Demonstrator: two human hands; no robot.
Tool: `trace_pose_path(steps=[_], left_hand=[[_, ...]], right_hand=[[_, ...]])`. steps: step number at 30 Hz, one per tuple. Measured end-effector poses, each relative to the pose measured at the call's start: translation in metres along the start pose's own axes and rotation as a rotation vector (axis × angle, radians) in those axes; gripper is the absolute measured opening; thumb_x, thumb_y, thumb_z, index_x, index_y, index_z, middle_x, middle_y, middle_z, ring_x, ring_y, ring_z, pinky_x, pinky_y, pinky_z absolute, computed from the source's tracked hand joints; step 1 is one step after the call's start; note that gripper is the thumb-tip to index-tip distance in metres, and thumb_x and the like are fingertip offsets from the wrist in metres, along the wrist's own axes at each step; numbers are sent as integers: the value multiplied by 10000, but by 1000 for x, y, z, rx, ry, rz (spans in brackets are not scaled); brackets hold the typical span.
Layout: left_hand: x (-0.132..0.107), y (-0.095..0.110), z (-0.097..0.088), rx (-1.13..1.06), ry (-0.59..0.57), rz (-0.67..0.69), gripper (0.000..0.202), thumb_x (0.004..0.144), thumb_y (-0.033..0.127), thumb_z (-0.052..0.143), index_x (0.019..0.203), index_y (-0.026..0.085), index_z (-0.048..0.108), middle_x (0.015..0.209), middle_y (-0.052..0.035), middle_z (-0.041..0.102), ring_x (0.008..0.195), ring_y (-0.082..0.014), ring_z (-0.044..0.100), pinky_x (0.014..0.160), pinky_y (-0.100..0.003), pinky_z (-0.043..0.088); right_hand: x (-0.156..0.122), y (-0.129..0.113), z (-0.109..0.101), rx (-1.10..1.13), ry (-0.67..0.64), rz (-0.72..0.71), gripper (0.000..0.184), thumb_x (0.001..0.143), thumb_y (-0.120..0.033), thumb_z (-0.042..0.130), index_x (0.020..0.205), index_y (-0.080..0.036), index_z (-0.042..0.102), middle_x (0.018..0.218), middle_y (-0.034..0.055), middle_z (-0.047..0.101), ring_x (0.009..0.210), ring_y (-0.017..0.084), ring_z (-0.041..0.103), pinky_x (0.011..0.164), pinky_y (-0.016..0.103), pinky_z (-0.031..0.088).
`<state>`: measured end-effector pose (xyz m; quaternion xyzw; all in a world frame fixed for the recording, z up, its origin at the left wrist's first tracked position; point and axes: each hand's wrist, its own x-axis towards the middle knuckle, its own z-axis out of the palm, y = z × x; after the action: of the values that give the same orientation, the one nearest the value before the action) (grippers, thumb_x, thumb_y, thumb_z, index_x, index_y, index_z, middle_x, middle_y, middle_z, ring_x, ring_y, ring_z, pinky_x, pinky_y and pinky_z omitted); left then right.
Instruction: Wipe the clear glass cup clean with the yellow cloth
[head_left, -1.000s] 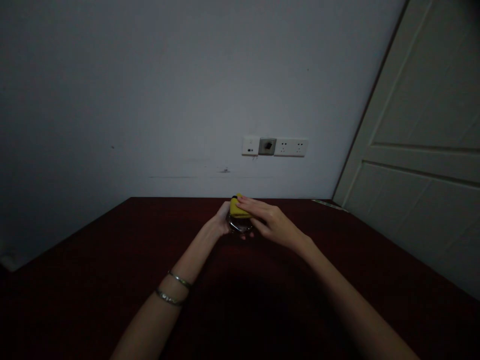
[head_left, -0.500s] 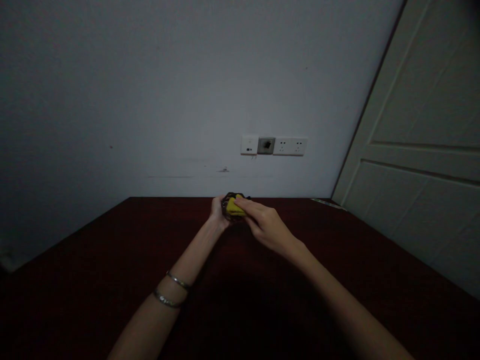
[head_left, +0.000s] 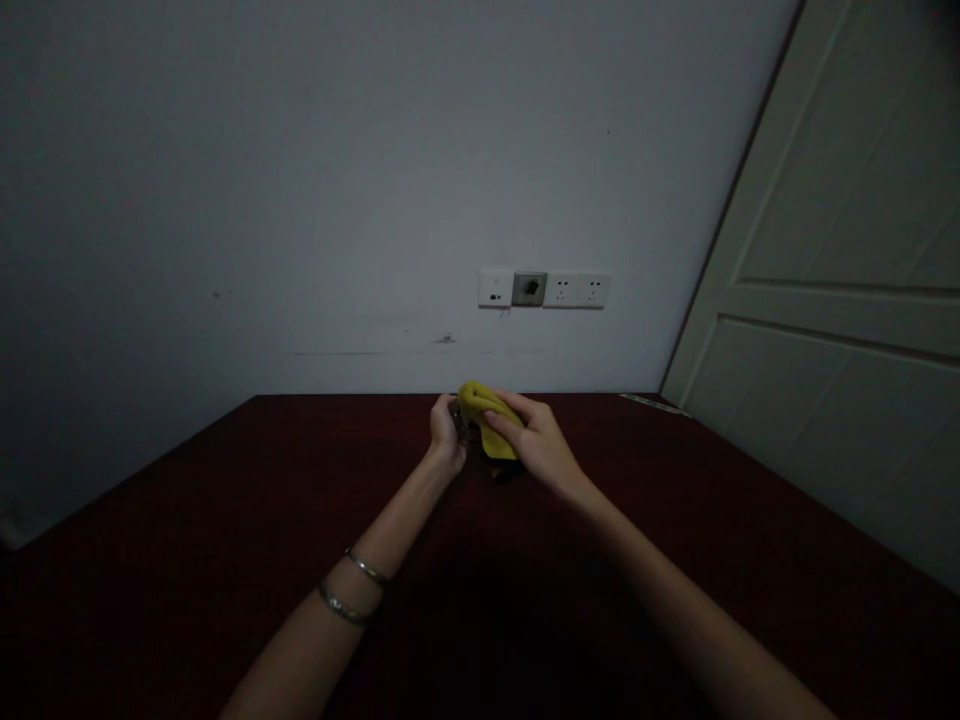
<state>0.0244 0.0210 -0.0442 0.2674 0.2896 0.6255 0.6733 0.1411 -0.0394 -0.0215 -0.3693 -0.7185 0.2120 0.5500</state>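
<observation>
Both my arms reach out over a dark red table. My left hand grips a small clear glass-like object, mostly hidden behind the fingers and a cloth. My right hand is closed on a yellow cloth and presses it against that object. Both hands meet near the table's far edge. Two thin metal bangles sit on my left wrist.
A plain pale wall stands behind the table, with a row of wall sockets above the hands. A white panelled door fills the right side. The room is dim.
The yellow cloth has shifted from on top of the object to over its right side, and my right hand has turned and wrapped round it. My left hand has stayed in place.
</observation>
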Motion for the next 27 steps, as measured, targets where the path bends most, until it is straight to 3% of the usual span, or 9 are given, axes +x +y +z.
trace_pose_path(steps=[3,6,12,17,20,27], left_hand=[[-3,3,0,108,-62,-123,290,772,259,367,700,115,609,525,-59,618,376,-164,551,413,-264,446],[-6,4,1,262,-152,-282,342,768,305,359,812,99,629,593,-104,660,434,-229,609,414,-343,483],[-5,-2,3,308,-115,-295,315,795,356,388,739,131,602,517,-70,618,383,-217,569,393,-373,489],[-1,-4,0,147,-102,-288,297,801,338,417,813,122,621,537,-62,621,432,-203,579,429,-317,478],[0,-4,-2,43,-93,-277,289,810,300,401,850,124,627,574,-55,630,491,-185,595,477,-280,479],[6,8,-11,18,-133,-341,308,803,265,368,712,91,606,521,-79,613,445,-162,572,422,-234,432]], right_hand=[[8,9,-21,-144,187,-84,353,808,-167,523,1142,-211,630,1159,54,662,1050,217,632,936,407,489],[12,19,-33,-328,218,-166,392,822,-127,482,1197,-158,592,1229,107,612,1140,224,578,1003,419,437],[7,28,-18,-493,-126,-369,527,802,-13,425,1291,-196,497,1312,102,546,1236,200,491,1035,431,419],[4,21,-16,-521,-261,-473,637,734,72,413,1333,-144,437,1380,137,464,1318,194,377,1075,430,374],[1,11,-17,-519,-381,-522,710,674,108,420,1332,-158,436,1388,115,459,1339,180,336,1087,418,362],[-5,2,-14,-497,-515,-548,652,685,101,412,1274,-159,510,1347,88,510,1301,146,403,1106,370,341]])
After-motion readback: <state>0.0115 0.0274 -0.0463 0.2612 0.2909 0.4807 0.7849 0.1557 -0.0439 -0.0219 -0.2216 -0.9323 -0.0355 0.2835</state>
